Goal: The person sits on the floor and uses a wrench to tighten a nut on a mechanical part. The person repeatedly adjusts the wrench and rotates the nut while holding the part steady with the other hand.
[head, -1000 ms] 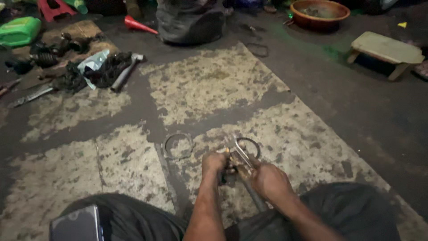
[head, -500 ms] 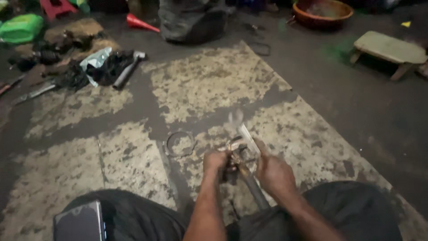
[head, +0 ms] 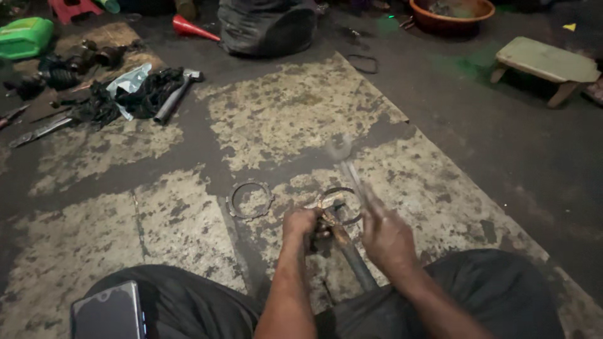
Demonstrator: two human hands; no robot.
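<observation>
At the lower centre of the frame, the left hand [head: 300,224] is closed around the top of a metal shaft [head: 349,252]; the right hand [head: 386,237] grips a blurred wrench [head: 349,171]. Further left lies a metal ring [head: 249,199], and a hammer [head: 176,95] at upper left

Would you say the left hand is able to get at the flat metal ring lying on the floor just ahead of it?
Probably yes: the metal ring lies in the open just ahead of the left hand, nothing between them, though that hand now grips the metal shaft.
</observation>
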